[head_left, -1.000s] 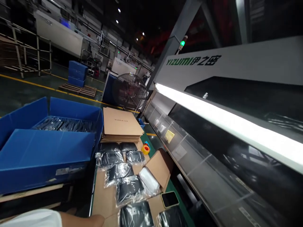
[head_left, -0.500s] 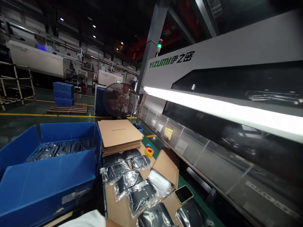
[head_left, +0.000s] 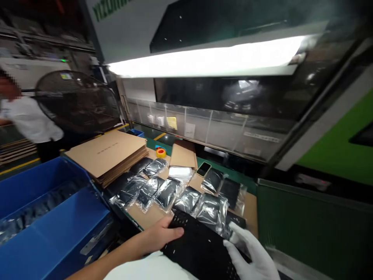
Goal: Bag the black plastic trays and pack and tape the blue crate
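A flat black panel with small holes (head_left: 201,249) spans the space between my two hands at the bottom centre. My bare left hand (head_left: 164,235) grips its left end, thumb on top. At its right end is my white-gloved right hand (head_left: 252,252), thumb and fingers closed round the edge. Beyond the panel, several black parts in clear bags (head_left: 210,210) lie on brown cardboard. A phone (head_left: 203,168) rests behind them, beside a stack of clear bags (head_left: 180,172).
A blue bin (head_left: 55,241) with bagged parts stands at the left, beside a cardboard stack (head_left: 109,151). Yellow tape (head_left: 160,152) lies farther back. A large fan (head_left: 78,101) and a person in a white shirt (head_left: 35,118) are at far left. A machine with a bright lamp (head_left: 204,60) fills the back.
The view has swung right and down. Both my hands and the black panel have come into view, along with more bagged parts. A person now shows at the left.
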`<state>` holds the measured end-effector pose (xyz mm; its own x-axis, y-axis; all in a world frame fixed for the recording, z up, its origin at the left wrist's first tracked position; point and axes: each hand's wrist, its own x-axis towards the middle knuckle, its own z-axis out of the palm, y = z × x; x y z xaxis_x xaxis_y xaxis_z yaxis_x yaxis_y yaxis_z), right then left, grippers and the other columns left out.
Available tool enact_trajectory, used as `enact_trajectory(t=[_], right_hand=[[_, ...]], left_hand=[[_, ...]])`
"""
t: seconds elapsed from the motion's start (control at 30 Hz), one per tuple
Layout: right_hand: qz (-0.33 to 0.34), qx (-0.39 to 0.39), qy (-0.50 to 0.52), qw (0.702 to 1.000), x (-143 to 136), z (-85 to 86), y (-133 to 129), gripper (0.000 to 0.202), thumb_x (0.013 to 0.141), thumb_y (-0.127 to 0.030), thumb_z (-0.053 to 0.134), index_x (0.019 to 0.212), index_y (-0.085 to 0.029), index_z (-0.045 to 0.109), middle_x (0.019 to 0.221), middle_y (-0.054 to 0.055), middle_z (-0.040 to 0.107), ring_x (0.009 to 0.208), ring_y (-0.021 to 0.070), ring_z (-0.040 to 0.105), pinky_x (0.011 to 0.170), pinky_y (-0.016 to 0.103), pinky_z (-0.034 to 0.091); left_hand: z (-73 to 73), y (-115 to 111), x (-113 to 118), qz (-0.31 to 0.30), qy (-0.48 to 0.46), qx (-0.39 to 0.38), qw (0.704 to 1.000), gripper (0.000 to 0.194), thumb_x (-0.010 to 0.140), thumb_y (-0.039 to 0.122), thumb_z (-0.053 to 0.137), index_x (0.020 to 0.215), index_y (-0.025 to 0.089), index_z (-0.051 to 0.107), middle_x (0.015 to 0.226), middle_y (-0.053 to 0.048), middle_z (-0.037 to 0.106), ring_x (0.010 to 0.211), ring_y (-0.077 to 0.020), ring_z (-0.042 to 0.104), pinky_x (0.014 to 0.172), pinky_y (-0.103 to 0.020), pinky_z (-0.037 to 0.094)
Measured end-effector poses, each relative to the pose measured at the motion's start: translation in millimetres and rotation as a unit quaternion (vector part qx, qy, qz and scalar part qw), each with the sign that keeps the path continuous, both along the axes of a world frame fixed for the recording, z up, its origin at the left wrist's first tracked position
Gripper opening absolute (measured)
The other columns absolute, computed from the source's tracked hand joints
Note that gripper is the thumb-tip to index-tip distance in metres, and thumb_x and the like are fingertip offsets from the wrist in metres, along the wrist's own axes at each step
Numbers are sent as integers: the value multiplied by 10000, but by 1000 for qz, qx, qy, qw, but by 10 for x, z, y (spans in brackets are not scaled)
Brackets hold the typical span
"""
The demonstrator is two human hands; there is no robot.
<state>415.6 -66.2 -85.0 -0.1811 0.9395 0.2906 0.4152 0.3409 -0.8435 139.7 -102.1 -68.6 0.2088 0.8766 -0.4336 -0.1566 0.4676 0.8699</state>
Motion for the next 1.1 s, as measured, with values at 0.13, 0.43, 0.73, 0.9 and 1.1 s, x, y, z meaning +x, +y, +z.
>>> enact_trajectory(t=[0.13,0.43,0.73,0.9,1.1], right_hand=[[27,-66,36,997,-52,-79,-73,346,771,-387,671,1093,-263,684,961,60,710,876,218,681,813,313,571],[-151,-132,234,951,-137,-220,-261,250,840,-401,594,962,-240,741,1041,74,710,981,228,632,892,370,514],[-126,-163,243,948,-141,-162,-314,244,846,-384,588,959,-236,745,876,39,716,825,186,629,858,350,490],[-92,-163,282,941,-166,-97,-308,254,869,-358,558,1002,-215,719,852,41,699,790,183,623,833,351,481],[-163,-111,275,941,-198,-76,-301,223,838,-356,586,924,-218,739,950,55,716,811,191,620,758,320,490]], left_hand=[[-329,-219,17,66,-77,-62,993,483,584,471,827,894,132,677,758,-67,705,743,-209,669,708,-288,502],[-66,-280,83,118,-78,-90,986,434,537,419,868,797,120,692,697,-53,702,678,-180,657,654,-257,498],[2,-250,110,96,-34,-95,990,470,578,443,841,880,115,693,757,-65,713,744,-207,668,694,-275,511],[36,-212,123,72,-27,-83,994,491,582,466,830,905,116,707,778,-68,724,736,-214,676,710,-293,524],[103,-214,111,63,-10,-79,995,517,592,468,821,953,114,711,821,-80,733,789,-249,685,750,-326,528]])
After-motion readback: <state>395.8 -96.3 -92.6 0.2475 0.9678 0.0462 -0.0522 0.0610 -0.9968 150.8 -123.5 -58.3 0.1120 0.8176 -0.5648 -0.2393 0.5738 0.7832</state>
